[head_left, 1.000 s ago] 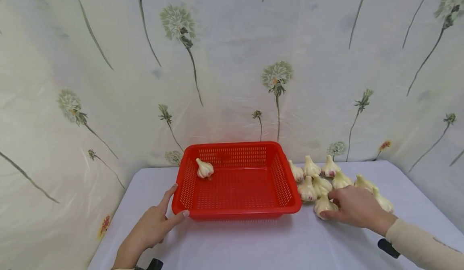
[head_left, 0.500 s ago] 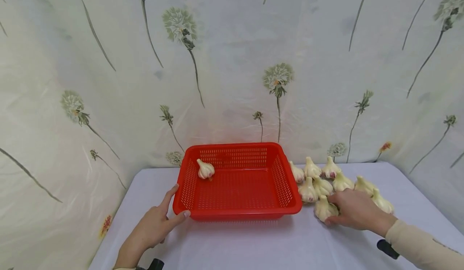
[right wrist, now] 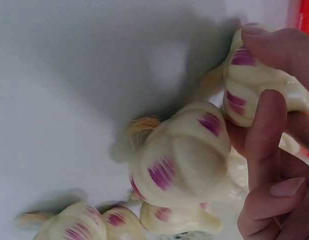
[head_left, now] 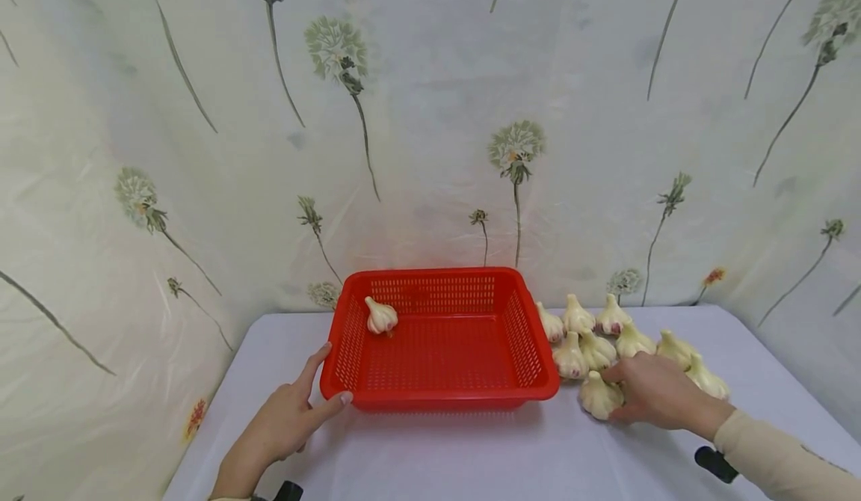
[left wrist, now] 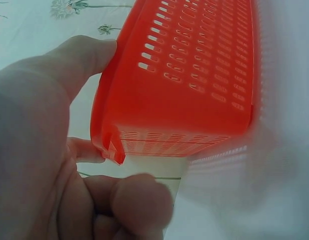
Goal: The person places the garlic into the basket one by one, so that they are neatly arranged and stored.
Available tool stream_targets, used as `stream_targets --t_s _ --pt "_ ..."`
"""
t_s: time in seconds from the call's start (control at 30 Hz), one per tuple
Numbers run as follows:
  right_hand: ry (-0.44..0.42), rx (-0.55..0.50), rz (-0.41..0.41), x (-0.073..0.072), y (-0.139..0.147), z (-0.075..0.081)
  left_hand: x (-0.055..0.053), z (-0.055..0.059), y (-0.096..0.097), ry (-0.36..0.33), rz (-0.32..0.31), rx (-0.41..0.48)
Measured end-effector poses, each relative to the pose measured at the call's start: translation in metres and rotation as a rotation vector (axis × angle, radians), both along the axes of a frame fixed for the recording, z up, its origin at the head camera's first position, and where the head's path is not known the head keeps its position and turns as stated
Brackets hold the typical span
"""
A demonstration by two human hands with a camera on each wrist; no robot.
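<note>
In the head view, my right hand (head_left: pixel 662 395) pinches a garlic bulb (head_left: pixel 601 396) between thumb and fingers at the near side of a group. Its thumb (right wrist: pixel 289 50) lies across this purple-streaked bulb in the right wrist view; another garlic bulb (right wrist: pixel 182 155) sits close beside the fingers. At the front left corner of a red plastic basket (head_left: pixel 454 395), my left hand (head_left: pixel 282 417) touches the rim with spread thumb and index finger. The left wrist view has its other fingers bent below the rim, off the basket (left wrist: pixel 174 100). One garlic bulb (head_left: pixel 381 315) lies inside at the back left.
Several more garlic bulbs (head_left: pixel 597 350) are grouped against the basket's right side and behind my right hand. A white cloth covers the table (head_left: pixel 471 456). Behind its far edge hangs a dandelion-patterned sheet (head_left: pixel 417 149).
My right hand has drawn the pinched garlic bulb slightly towards the near edge and left. The left hand and basket hold their places; the head view has tilted up a little.
</note>
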State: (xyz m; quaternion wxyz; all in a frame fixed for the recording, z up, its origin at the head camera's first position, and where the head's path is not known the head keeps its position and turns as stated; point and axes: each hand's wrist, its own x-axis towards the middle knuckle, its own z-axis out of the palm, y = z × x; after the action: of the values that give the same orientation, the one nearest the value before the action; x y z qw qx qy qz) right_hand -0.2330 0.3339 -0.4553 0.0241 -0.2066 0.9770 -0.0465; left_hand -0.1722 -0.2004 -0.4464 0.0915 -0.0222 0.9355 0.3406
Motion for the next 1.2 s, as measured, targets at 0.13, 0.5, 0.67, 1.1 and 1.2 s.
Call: stream_targets --t_s 0.13,0.5,0.67,1.1,1.2 --pt "-0.044 -0.052 0.014 0.000 0.000 0.008 0.000 0.000 0.000 -0.006 0.001 0.001" --pt "0.041 -0.054 0.017 -0.006 0.000 0.045 0.001 0.000 0.000 -0.014 -0.006 0.022" --pt "0.037 -0.088 0.058 -0.011 -0.001 0.067 0.000 0.001 0.000 -0.026 -0.007 0.019" --pt "0.168 -0.138 0.154 -0.035 -0.031 0.102 0.000 0.001 -0.002 -0.015 -0.007 0.019" --pt "0.189 -0.149 0.173 -0.042 -0.041 0.105 -0.001 0.001 -0.002 -0.015 -0.011 0.011"
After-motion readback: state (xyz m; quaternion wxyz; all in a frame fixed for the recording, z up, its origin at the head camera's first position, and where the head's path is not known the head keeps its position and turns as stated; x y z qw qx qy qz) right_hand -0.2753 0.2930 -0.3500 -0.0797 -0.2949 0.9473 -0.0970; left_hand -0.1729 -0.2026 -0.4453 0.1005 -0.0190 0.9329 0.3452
